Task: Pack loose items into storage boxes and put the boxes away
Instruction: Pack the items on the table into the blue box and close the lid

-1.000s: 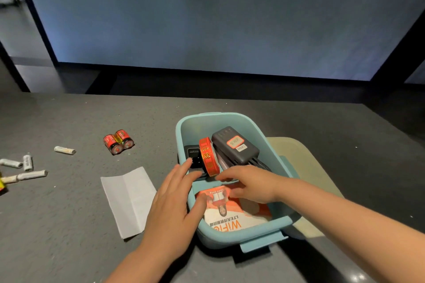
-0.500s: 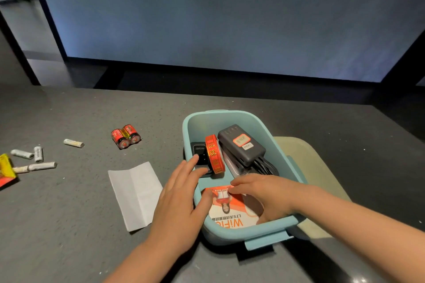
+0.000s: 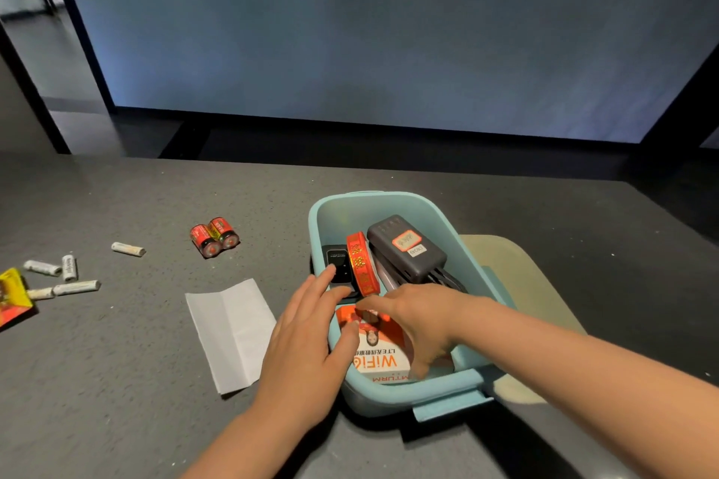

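Dark grey table (image 3: 116, 381) fills the lower view; a large pale blue panel (image 3: 369, 31) stands behind it.

Teal storage box (image 3: 389, 399), open, sits right of centre on the table, partly on top of a pale beige lid or mat (image 3: 521, 284) that shows at its right side.

Left hand (image 3: 307, 346): fingers extended and loosely spread, laid over the left rim of the box. Fingertips reach the small black device (image 3: 337, 262) standing at the box's left wall; thumb lies on the orange-and-white WiFi carton (image 3: 383, 358). No grasp.

Right hand (image 3: 420, 317): inside the box, palm down over the carton, fingers bent down towards it, thumb reaching to the carton's near end. Cannot tell whether it actually grips the carton or only rests on it.

Carton lies flat in the near half of the box. Far half: dark grey power bank (image 3: 408, 245) with an orange-bordered label, leaning on cables; just left of it a red patterned roll (image 3: 362, 264) on edge, between power bank and black device.

White folded paper (image 3: 229, 331) lies flat on the table just left of the left hand.

Two red batteries (image 3: 214, 237), side by side, lie further back left. Five small white batteries (image 3: 74, 286) are scattered near the left edge; a yellow-and-red packet (image 3: 11, 299) is cut off by the frame there.
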`<state>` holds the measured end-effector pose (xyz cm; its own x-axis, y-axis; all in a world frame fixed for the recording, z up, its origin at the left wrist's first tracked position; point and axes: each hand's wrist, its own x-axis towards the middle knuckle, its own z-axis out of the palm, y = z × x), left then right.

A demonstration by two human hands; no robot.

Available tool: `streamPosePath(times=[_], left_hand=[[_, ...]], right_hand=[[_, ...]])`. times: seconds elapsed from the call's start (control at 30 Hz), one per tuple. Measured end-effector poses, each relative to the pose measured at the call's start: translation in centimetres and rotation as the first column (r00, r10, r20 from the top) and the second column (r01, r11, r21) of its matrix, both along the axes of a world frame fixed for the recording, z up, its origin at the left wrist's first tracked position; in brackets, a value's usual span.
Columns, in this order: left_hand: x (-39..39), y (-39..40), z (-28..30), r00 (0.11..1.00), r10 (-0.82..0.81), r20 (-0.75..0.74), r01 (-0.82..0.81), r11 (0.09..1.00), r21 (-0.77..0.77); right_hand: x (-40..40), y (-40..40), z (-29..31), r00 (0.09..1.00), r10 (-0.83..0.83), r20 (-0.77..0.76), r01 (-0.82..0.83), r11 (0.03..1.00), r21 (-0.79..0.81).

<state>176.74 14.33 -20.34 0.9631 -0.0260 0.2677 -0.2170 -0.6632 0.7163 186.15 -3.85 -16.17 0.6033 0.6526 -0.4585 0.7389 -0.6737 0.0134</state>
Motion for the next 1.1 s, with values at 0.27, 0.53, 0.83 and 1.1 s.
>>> streamPosePath(times=[0.27, 0.53, 0.83, 1.1], left_hand=[[-0.1, 0.2, 0.4, 0.999, -0.019, -0.03, 0.018, 0.999, -0.041], [-0.1, 0.3, 0.4, 0.999, 0.028, -0.026, -0.032, 0.987, -0.158], [-0.2, 0.3, 0.2, 1.0, 0.019, -0.001, -0.019, 0.996, -0.088], [-0.3, 0.3, 0.0, 1.0, 0.018, -0.013, -0.02, 0.995, -0.096]], right_hand=[[-0.3, -2.1, 3.2, 0.974, -0.14, -0.175, 0.189, 0.936, 0.299], [-1.7, -1.4, 1.1, 0.912, -0.181, -0.368, 0.332, 0.853, 0.403], [-1.1, -1.1, -1.0, 1.0, -0.007, -0.014, 0.008, 1.0, 0.023], [-0.1, -2.1, -1.5, 0.987, -0.123, -0.101, 0.137, 0.98, 0.144]])
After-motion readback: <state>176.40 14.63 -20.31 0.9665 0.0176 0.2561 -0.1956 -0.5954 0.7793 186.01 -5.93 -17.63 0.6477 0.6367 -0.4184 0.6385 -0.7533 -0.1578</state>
